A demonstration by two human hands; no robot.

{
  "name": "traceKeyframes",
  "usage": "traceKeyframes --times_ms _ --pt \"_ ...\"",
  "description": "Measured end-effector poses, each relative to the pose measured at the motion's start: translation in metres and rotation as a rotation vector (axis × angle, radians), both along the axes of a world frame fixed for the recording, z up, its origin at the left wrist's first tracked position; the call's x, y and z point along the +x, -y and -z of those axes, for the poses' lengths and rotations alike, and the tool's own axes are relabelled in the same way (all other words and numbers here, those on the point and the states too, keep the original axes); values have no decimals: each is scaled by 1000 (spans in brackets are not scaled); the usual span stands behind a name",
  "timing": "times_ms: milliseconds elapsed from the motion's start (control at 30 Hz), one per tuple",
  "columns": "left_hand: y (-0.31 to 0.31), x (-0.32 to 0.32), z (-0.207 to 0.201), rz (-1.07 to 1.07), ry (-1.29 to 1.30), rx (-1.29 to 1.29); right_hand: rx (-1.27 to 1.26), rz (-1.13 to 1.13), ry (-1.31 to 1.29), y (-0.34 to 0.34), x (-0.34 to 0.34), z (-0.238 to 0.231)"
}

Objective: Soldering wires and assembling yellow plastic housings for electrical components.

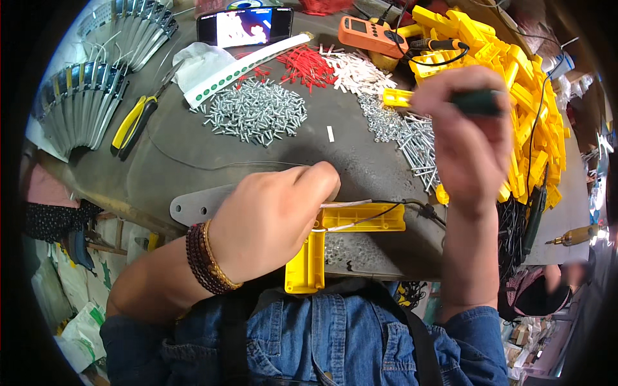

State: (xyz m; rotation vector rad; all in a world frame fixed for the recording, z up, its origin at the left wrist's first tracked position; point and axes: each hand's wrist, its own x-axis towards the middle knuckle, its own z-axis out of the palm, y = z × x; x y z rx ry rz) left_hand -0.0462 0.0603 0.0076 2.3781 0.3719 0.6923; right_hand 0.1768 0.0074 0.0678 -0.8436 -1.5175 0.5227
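My left hand is closed, its fingers pressed together over the inner corner of a yellow plastic housing. What those fingers pinch is hidden. White-sleeved wires and a black cable lie along the housing's right arm. A thin grey wire runs across the table to the left hand. Under that hand is a grey metal plate with holes. Raised at the right and blurred, my right hand grips a dark green handle; the tool's tip cannot be seen.
Piles of short screws, long screws, red pieces and white pieces cover the back. Yellow housings heap at the right, beside an orange meter. Yellow-black pliers and a lit phone lie leftward.
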Motion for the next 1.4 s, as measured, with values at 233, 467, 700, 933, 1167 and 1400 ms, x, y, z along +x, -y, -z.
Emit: traceKeyframes --times_ms 233,467,700,933,1167,1400 --pt "7 -5 -2 -92 -73 204 -107 -885 -303 19 -25 -19" --pt "7 -7 7 -131 53 50 -549 -371 -50 25 -63 5" --pt "7 -9 4 -122 51 27 -476 -521 -230 24 -62 8" --pt "8 -13 8 -91 104 -165 -551 -333 -48 22 -76 13" --pt "-21 18 -29 247 434 -676 -595 -464 -277 15 -72 18" --pt "-35 39 -61 255 285 -695 -480 -434 -615 -5 -60 36"
